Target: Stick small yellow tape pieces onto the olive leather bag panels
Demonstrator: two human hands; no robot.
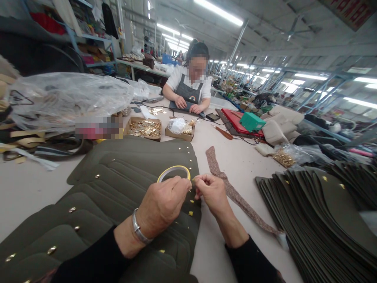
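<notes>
Currently, the left hand (161,204) pinches one yellow tape roll (174,168), hiding its near edge; just right of it, the right hand (214,193) pinches what seems a tape scrap (193,179), too tiny to be sure. Under the grip lie overlapping dark green panels (129,196); just right, one brown strip (235,193); farther right, one panel stack (306,212). Beyond the grip stand two open boxes (180,136), then one co-worker (190,88).

A triangle (20,97) marks the plastic bag (73,94); the hanging sign (350,12) is illegible.
</notes>
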